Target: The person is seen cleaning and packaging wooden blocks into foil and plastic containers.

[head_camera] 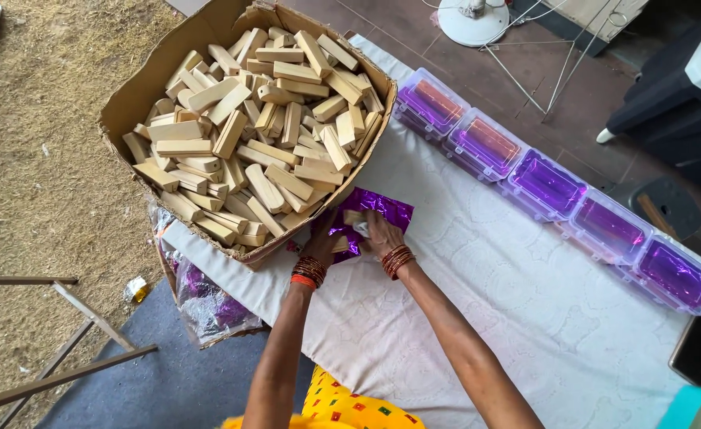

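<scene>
Both hands work at the near edge of a large cardboard box (pixel 132 99) heaped with pale wooden blocks (pixel 263 127). The left hand (pixel 324 238) and right hand (pixel 376 232) close around a block half wrapped in purple foil (pixel 378 208) on the white-clothed tabletop (pixel 486 302). A row of clear lidded boxes (pixel 549 187) lines the far edge; cloth between lies open.

Free: bare white embossed tablecloth (pixel 478 294) right of and below both hands; open for passing | Blocked left: torn brown cardboard box (pixel 140 95) heaped with pale wooden blocks (pixel 263 127), just beside | Blocked far right: row of clear plastic lidded boxes (pixel 557 187) lined purple
</scene>
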